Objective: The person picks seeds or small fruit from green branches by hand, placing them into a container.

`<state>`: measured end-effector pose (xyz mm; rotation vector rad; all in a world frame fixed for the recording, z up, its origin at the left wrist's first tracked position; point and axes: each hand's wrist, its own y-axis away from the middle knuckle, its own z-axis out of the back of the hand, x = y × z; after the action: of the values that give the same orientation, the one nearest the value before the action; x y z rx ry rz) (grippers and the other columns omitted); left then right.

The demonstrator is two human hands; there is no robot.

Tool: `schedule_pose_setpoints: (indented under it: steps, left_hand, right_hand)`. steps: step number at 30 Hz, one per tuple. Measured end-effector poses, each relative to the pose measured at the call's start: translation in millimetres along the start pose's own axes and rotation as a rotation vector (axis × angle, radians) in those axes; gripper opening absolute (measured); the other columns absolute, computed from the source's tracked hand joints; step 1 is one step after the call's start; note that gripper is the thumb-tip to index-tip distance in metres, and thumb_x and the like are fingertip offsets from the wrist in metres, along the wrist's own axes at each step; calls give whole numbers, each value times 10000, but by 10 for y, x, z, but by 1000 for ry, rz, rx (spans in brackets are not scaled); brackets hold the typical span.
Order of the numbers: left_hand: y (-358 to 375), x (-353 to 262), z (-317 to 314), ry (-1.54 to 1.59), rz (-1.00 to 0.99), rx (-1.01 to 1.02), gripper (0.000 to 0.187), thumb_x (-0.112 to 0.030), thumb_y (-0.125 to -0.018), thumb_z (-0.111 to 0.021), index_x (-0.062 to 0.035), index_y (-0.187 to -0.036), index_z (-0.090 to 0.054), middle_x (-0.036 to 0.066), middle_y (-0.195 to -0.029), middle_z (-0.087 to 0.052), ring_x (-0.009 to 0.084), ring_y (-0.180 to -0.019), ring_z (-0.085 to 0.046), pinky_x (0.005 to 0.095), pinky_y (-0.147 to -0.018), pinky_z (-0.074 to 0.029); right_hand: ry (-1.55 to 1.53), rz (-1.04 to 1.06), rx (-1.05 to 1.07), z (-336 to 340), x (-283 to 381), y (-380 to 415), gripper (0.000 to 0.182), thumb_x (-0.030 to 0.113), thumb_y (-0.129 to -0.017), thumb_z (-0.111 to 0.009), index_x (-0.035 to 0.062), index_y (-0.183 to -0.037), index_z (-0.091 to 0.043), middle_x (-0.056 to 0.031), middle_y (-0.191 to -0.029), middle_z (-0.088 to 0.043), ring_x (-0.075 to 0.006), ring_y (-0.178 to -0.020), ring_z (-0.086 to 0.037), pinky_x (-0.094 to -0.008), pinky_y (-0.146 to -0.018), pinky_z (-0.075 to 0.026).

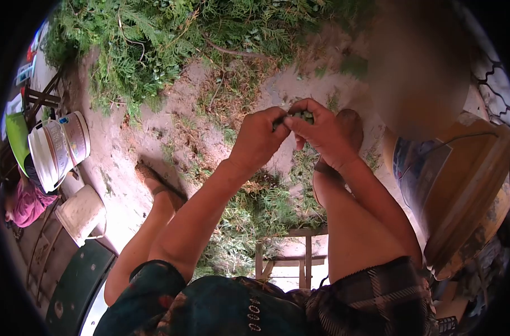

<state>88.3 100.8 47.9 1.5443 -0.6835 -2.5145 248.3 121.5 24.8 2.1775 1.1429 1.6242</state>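
Observation:
My left hand (259,138) is closed, its thumb and fingers pinched together in front of me, and what sits between the tips is too small to make out. Almost touching it, my right hand (324,133) curls around a few small green cones (307,116), partly hidden by the thumb and fingers. Both hands are above the ground between my knees. Beneath them lie loose evergreen sprigs (260,207) and brown scraps.
A large heap of evergreen branches (154,39) lies ahead. White buckets (59,148) stand at left, near a person in a pink garment (33,204). At right is a big yellowish-brown container (462,179), beside a blurred area. A wooden stool frame (308,260) shows below me.

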Motion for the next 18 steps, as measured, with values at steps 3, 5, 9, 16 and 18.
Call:
schedule_pose_setpoints:
  steps: [3,5,9,16,18]
  left_hand:
    - [13,67,-33,-78,44,25,190,-161,-839,-618,14,-911,-613,59,-687,-611,114,-593,-547,264,-553,-450]
    - [-20,124,-11,143,230,23,206,-175,-849,-608,12,-936,-607,49,-709,-608,122,-604,-553,266,-563,-456]
    - [-52,351,132,701,451,24,274,-212,-892,-546,5,-1060,-557,64,-879,-592,165,-773,-579,281,-698,-494]
    - [-9,437,291,1209,440,91,344,-97,-928,-426,42,-1243,-416,200,-1132,-530,290,-1030,-564,371,-872,-500]
    - [3,367,301,1232,419,104,357,-81,-929,-413,49,-1261,-392,217,-1151,-520,306,-1046,-558,382,-889,-496]
  right_hand:
    - [-60,-74,-54,64,13,-15,224,125,-822,-613,-23,-958,-516,-42,-660,-543,-96,-524,-528,-235,-448,-468]
    - [-133,-122,-127,113,21,-19,215,119,-821,-605,-28,-949,-515,-48,-666,-548,-98,-524,-531,-237,-439,-464]
    - [-397,6,-256,262,-13,-170,146,135,-834,-568,11,-893,-520,-72,-693,-562,-127,-537,-530,-262,-481,-456]
    - [761,260,-340,335,-26,-723,230,116,-794,-556,-9,-986,-538,-156,-775,-591,-277,-651,-585,-362,-598,-493]
    - [994,402,-335,356,-111,-807,245,119,-790,-557,-9,-998,-541,-172,-771,-588,-307,-660,-575,-370,-635,-485]
